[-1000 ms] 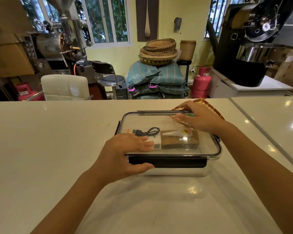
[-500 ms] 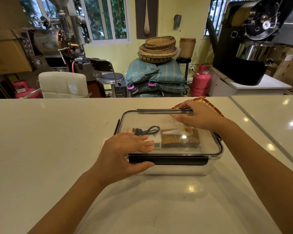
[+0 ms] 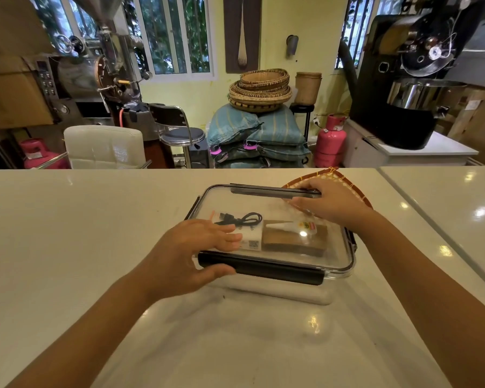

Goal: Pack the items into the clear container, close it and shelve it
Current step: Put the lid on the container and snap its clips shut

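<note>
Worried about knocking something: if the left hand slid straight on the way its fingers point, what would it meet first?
The left hand points right across the lid. That path looks free of obstacles until the right hand's forearm, though depth is uncertain.

There is one camera only, worn on the person's head. It looks forward and down across the pale tabletop (image 3: 67, 247), close enough that both forearms run in from the bottom corners. The wide lens bends the room's edges. The container (image 3: 339, 264) sits near the middle; beyond the far edge the room shows, probably slightly stretched.
</note>
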